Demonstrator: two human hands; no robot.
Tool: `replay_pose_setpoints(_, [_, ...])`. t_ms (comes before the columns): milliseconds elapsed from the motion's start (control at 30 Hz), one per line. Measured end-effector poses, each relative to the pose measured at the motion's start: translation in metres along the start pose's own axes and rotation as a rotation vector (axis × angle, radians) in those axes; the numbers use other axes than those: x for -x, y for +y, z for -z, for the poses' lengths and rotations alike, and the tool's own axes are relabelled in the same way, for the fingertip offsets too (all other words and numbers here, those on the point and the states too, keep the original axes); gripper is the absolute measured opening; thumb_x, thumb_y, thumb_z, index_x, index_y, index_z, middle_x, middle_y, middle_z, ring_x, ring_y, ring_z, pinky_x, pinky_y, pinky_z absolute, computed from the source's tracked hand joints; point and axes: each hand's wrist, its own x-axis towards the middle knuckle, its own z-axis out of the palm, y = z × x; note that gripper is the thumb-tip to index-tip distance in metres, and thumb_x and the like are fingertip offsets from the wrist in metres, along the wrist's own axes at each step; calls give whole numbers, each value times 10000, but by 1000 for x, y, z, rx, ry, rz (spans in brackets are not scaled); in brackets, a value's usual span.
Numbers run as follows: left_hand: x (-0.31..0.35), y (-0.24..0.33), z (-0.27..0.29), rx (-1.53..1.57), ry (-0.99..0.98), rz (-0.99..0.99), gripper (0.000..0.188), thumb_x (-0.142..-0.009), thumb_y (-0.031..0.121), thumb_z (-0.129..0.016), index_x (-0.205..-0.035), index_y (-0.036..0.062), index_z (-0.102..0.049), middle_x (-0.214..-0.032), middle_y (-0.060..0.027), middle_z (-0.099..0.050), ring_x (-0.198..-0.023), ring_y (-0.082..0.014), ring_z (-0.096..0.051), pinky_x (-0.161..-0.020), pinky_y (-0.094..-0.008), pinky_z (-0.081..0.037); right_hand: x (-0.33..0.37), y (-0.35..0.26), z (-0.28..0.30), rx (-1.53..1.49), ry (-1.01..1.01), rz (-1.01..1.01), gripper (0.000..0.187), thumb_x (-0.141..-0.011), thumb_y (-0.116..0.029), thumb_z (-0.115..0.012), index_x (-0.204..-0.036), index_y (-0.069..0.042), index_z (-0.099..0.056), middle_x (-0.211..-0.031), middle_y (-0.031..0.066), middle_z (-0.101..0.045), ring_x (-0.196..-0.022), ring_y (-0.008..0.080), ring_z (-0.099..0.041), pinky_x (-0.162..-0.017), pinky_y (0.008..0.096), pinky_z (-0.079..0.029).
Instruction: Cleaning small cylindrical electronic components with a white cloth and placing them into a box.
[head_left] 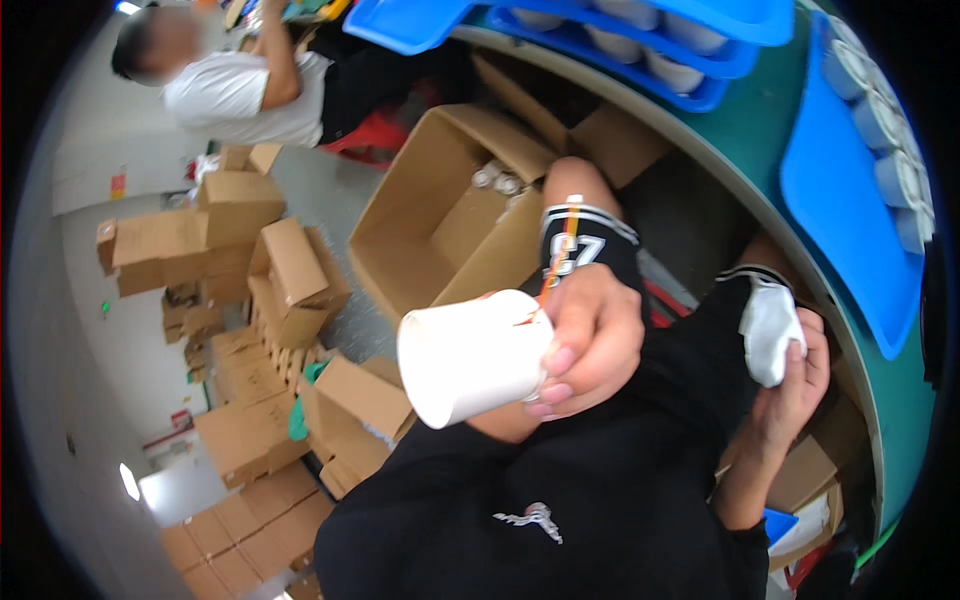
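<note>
My left hand (598, 335) is closed around a plain white cup (465, 355), gripping it near one end, with the cup lying tilted on its side in front of my body. A thin orange and red stick with a pale tip (563, 245) sticks out from between the cup and my fingers; I cannot tell exactly what it is. Off to the right, by my knee and the table edge, my right hand (800, 380) pinches a crumpled white cloth (771, 335) that drapes over my thigh.
An open cardboard box (390, 235) with several white pieces inside stands left of my knee. On the green table (745, 150), blue trays (835, 210) hold rows of white cups (880, 120). Stacked cartons (235, 430) fill the left, and a co-worker (245, 95) sits beyond.
</note>
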Motion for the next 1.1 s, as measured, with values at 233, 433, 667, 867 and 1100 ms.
replay_pose_setpoints(233, [-3, 19, 0, -92, 257, 46, 210, -958, 25, -526, -1140, -46, -602, -1051, -194, -613, -836, -318, -700, -700, -380, -617, 0, 6, -15, -123, -91, -33, 86, -890, -56, -620, -938, 14, -605, -1060, 88, -552, -978, 150, -516, -891, 271, -390])
replay_pose_setpoints(433, [-23, 10, 19, -28, 255, 99, 258, -972, 88, -542, -1212, 27, -615, -1084, -137, -611, -863, -273, -696, -737, -341, -607, 1, -41, -20, 71, -44, 300, 137, -860, -81, -620, -961, 10, -600, -1043, 141, -528, -952, 214, -524, -865, 324, -426])
replay_pose_setpoints(667, [-18, -9, 30, 38, 133, 104, 302, -991, 128, -524, -1270, 18, -564, -1095, -166, -561, -877, -310, -667, -783, -393, -582, -24, -98, -60, 144, -231, 752, 309, -706, -75, -728, -1005, -49, -659, -1009, 118, -543, -816, 241, -555, -717, 351, -472])
replay_pose_setpoints(867, [-14, -18, 31, -56, 484, 32, 375, -945, 219, -612, -1256, 16, -560, -1127, -182, -595, -902, -314, -664, -802, -412, -580, -31, -109, -91, 322, -299, 785, 302, -714, -19, -705, -1011, -25, -657, -1045, 143, -567, -882, 287, -541, -728, 364, -455])
replay_pose_setpoints(1100, [11, -16, 1, -431, 1059, -275, 454, -902, 302, -677, -1236, 15, -568, -1142, -194, -609, -934, -316, -663, -824, -422, -578, -22, -88, -83, 129, -315, 417, 107, -888, -11, -582, -979, 20, -630, -1032, 146, -573, -886, 236, -558, -769, 314, -454])
